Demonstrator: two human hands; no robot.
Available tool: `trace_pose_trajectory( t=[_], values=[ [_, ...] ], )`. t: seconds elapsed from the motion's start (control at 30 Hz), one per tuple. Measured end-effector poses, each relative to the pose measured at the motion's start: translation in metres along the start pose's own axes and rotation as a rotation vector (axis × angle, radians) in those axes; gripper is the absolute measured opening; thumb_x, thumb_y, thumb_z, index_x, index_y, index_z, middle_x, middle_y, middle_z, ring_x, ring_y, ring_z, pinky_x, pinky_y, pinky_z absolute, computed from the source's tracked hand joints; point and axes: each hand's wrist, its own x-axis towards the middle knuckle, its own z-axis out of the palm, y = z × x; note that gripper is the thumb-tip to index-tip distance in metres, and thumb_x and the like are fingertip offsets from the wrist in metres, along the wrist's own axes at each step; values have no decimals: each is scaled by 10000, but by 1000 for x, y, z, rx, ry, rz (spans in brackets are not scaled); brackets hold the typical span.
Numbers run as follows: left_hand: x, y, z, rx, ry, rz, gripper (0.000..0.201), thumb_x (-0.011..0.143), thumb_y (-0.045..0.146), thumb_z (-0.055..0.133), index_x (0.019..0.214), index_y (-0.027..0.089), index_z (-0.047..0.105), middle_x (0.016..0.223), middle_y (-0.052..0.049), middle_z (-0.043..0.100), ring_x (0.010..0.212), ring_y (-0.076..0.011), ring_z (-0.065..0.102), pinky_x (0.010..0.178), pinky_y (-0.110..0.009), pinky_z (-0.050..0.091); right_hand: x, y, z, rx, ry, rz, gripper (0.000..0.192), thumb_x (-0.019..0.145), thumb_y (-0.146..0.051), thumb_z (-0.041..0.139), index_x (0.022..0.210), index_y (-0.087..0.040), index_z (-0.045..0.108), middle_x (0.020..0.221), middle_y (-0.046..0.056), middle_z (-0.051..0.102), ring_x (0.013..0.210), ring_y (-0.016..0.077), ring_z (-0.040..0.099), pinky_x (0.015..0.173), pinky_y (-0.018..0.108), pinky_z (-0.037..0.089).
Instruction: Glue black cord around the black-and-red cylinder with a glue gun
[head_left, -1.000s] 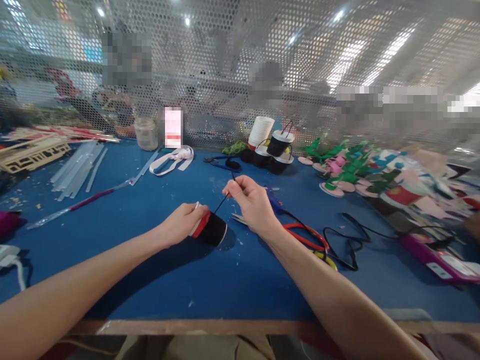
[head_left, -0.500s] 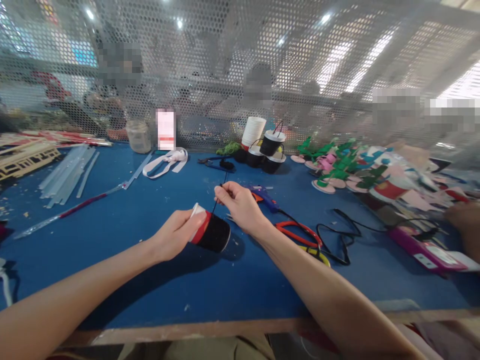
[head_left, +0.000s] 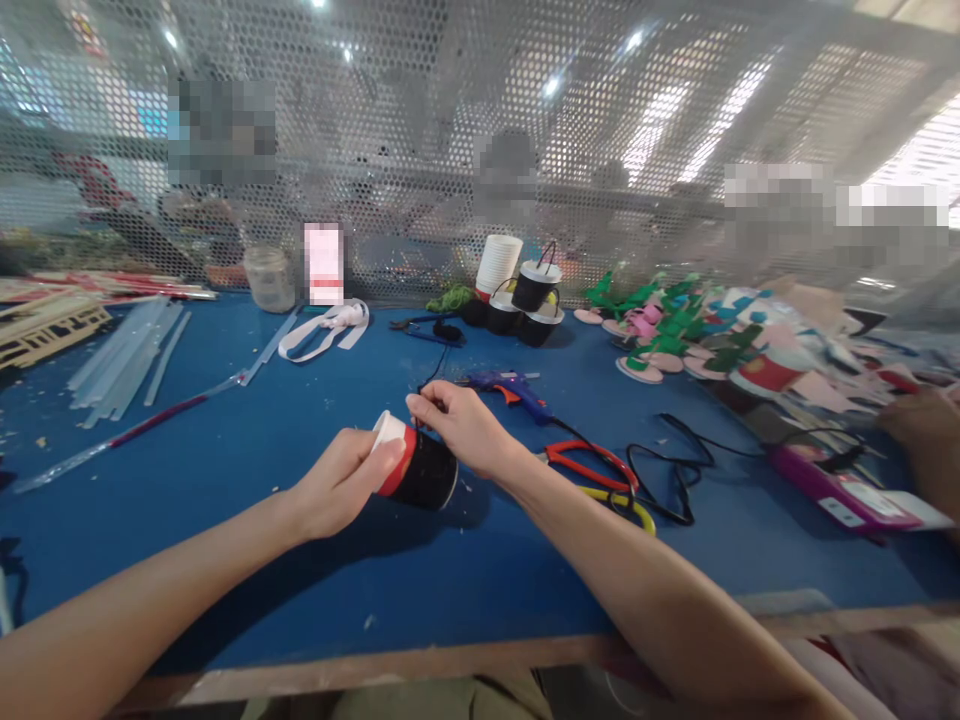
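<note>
My left hand [head_left: 346,482] is closed around the rim end of a paper cup [head_left: 426,470], which lies tilted on its side above the table. Black cord is wound over the cup's base half; a red band and white rim show near my fingers. My right hand [head_left: 457,425] pinches the black cord [head_left: 431,372] close against the cup's upper side. From there the cord runs back to a small black bundle [head_left: 448,330] on the table. A blue glue gun [head_left: 517,392] lies just beyond my right hand.
Red-handled pliers [head_left: 592,465] and a yellow-handled tool [head_left: 637,512] lie right of my right forearm. Finished black cups [head_left: 534,290] stand at the back. Glue sticks [head_left: 124,360] lie left, a purple power strip [head_left: 844,490] right, beside another person's hand [head_left: 919,420].
My right hand has come down and slightly left, bringing the cord from above the cup to its side. The left hand still holds the cup.
</note>
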Motion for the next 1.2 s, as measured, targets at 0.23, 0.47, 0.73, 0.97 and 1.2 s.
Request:
trace_pose_trajectory(
  t=[0.23,0.47,0.73,0.97,1.2],
  values=[
    [-1,-3,0,81,15,110,332,798,299,239,490,173,245,489,40,270,457,-72,220,452,-220,219,-1,-1,1,-9,-58,15,264,740,-359,451,557,-169,438,495,-55,383,466,76,326,450,209,269],
    [-2,-4,-3,190,-14,233,287,787,256,271,519,168,326,549,11,376,527,-98,306,542,-232,290,-2,-6,0,145,-147,97,340,743,-449,418,610,-158,532,518,-37,458,482,83,399,479,212,333],
    [3,-2,-12,96,52,161,267,801,275,299,771,122,516,795,-58,520,731,-143,438,695,-244,355,-3,-9,-31,323,-440,135,353,741,-445,429,904,-175,587,764,27,609,678,126,551,615,278,446],
    [11,-18,-6,-403,49,-228,387,732,454,409,780,92,539,602,-12,512,526,-99,430,491,-202,338,-21,4,-17,-38,-182,-69,463,644,-331,600,1066,-175,495,988,82,557,834,179,532,739,351,424],
    [11,-21,-1,-248,34,-244,354,667,449,492,559,114,466,480,61,342,455,-52,289,433,-179,238,-31,-9,-11,-161,-299,-203,608,626,-327,624,1165,-174,389,1093,98,459,1004,198,436,861,346,359]
  ],
)
